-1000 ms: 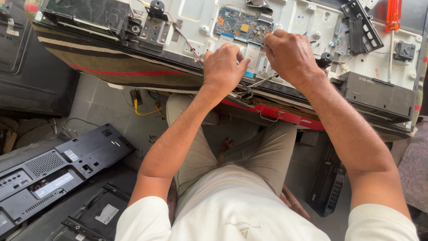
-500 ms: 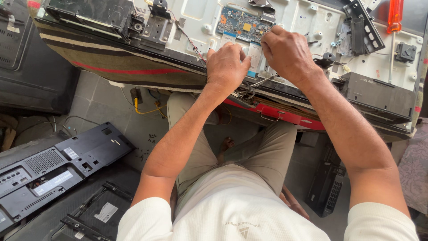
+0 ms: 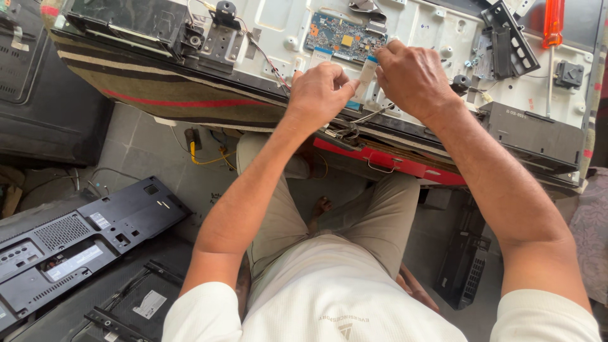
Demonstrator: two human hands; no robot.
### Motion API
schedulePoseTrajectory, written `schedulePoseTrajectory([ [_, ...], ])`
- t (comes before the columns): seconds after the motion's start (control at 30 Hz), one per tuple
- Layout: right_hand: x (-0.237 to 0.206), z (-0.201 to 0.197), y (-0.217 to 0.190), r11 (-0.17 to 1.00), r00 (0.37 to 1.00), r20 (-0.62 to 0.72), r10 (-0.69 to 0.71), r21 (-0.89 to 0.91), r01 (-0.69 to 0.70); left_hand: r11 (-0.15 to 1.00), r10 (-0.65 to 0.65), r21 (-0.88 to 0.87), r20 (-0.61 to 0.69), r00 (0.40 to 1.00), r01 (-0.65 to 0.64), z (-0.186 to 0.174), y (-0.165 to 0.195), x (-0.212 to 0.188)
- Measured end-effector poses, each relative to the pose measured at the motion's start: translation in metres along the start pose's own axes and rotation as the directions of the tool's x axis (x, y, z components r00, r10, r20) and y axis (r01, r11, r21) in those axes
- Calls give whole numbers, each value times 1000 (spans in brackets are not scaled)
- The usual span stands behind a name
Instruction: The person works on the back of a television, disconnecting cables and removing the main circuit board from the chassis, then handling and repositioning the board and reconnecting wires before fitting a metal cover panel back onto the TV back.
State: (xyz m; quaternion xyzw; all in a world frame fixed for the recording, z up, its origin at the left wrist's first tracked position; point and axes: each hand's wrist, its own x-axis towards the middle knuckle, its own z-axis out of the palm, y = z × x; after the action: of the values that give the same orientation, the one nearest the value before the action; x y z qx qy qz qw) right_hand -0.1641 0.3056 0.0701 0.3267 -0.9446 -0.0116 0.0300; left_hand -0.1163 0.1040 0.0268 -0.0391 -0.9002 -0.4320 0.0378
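Note:
An opened flat-screen television lies face down, its white metal back panel [image 3: 418,38] exposed. A blue circuit board [image 3: 342,35] sits near the panel's near edge. A white flat ribbon cable [image 3: 365,76] with a blue tip runs down from the board. My left hand [image 3: 320,92] and my right hand [image 3: 411,79] both pinch this cable, fingertips meeting just below the board. My forearms reach up from my lap.
A red-handled screwdriver [image 3: 552,25] lies at the panel's right end. A striped cloth [image 3: 158,88] hangs under the television. Black plastic back covers [image 3: 76,247] lie on the floor at left, another dark unit [image 3: 465,266] stands at right. Yellow wire [image 3: 202,155] trails on the grey floor.
Both hands have moved up from the panel's near edge toward the circuit board. They now hold the ribbon cable between them.

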Motion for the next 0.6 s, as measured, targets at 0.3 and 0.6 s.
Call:
schedulePoseTrajectory([
  [0.3, 11, -7, 11, 935, 972, 45, 232, 265, -236, 983, 148, -123, 91, 985, -137, -38, -37, 39],
  [0.6, 34, 7, 24, 839, 936, 129, 328, 416, -352, 843, 245, 447, 173, 954, -298, -52, -72, 99],
])
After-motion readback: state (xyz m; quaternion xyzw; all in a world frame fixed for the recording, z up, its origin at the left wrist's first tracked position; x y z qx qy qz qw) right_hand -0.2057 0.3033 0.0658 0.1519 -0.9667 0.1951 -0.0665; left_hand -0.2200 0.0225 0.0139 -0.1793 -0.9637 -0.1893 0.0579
